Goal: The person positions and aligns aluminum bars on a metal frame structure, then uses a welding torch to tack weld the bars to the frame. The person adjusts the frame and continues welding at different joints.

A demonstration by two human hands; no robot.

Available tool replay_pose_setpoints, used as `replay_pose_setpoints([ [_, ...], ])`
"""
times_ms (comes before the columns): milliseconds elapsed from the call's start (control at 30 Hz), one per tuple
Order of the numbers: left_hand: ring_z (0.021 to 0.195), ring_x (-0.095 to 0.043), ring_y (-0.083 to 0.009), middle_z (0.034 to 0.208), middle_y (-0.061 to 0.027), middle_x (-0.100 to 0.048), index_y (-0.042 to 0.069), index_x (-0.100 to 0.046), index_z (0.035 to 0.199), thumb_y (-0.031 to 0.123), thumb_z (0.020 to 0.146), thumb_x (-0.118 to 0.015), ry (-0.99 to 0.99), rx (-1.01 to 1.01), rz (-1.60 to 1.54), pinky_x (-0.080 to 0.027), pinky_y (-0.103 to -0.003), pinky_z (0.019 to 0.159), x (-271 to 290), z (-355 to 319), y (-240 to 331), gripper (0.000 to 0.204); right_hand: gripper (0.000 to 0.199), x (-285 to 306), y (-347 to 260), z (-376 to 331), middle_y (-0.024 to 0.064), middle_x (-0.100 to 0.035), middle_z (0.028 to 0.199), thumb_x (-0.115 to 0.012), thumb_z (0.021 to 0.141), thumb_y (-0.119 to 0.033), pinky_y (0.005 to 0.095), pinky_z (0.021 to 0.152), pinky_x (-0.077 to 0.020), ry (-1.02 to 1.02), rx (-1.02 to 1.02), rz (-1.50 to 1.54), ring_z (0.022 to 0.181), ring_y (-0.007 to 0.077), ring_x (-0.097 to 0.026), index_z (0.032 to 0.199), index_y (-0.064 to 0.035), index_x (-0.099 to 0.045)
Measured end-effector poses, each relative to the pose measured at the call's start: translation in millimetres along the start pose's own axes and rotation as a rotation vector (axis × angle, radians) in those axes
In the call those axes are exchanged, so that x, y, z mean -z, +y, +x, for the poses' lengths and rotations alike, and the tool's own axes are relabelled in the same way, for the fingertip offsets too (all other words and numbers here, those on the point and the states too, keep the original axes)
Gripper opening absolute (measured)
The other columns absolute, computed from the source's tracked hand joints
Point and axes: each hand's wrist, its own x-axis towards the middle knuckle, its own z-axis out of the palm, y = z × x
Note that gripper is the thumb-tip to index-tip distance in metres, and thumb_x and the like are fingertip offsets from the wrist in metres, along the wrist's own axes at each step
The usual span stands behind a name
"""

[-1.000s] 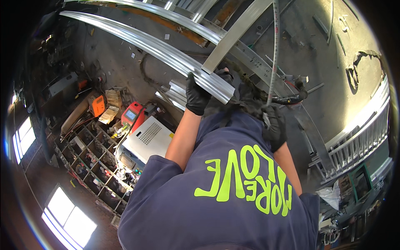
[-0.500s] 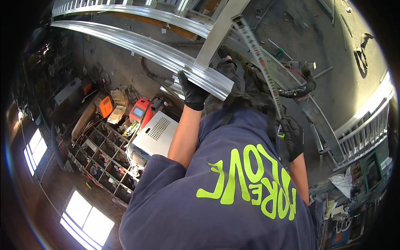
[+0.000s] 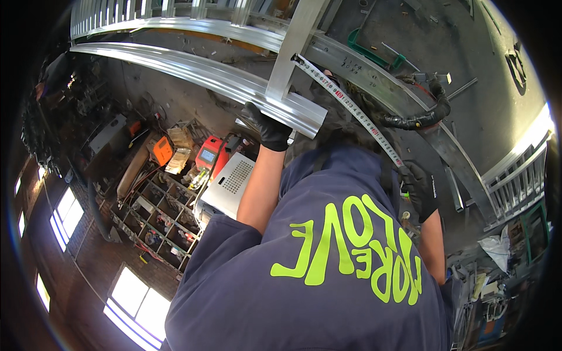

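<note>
Long ribbed aluminium profile (image 3: 199, 73), silvery; gloved left hand (image 3: 266, 126) clasping its cut end. Gloved right hand (image 3: 421, 190) gripping yellow tape measure (image 3: 351, 111).

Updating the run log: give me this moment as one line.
left hand: gloved, grips end of aluminium profile | right hand: gloved, holds tape measure, blade drawn out across the profile
</note>
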Motion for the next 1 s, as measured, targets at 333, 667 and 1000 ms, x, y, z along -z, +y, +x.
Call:
replay_pose_setpoints([
  [333,0.131,-0.065,-0.0352,0.146,-0.0133,-0.066,0.010,-0.053,0.158,0.093,0.087,-0.063,0.043,-0.082,0.074,-0.055,-0.054,0.114,-2,-4,-2,0.109,0.041,2,-16,-2,0.0118,-0.068,0.083,-0.059,0.112,-0.037,0.0345,0.068,-0.0504,0.043,0.125,-0.389,0.071,0.0169,-0.066,0.117,0.0012,-0.075],
  [667,0.132,-0.063,-0.0340,0.147,-0.0124,-0.064,0.011,-0.052,0.159,0.092,0.087,-0.063,0.023,-0.065,-0.007,-0.054,-0.054,0.115,10,3,-5,0.108,0.040,-7,-28,9,0.0173,-0.074,0.089,-0.058,0.111,-0.037,0.0411,0.073,-0.0551,0.036,0.329,-0.556,0.077,0.0286,-0.073,0.120,-0.0027,-0.076],
  [1000,0.127,-0.063,-0.0420,0.145,-0.0200,-0.064,0.007,-0.051,0.159,0.096,0.080,-0.067,-0.005,-0.033,-0.006,-0.047,-0.062,0.117,16,8,-6,0.119,0.046,-16,-40,26,0.0232,-0.076,0.100,-0.056,0.110,-0.043,0.0472,0.078,-0.0565,-0.026,0.281,-0.699,0.089,0.0400,-0.075,0.122,-0.0030,-0.076],
])
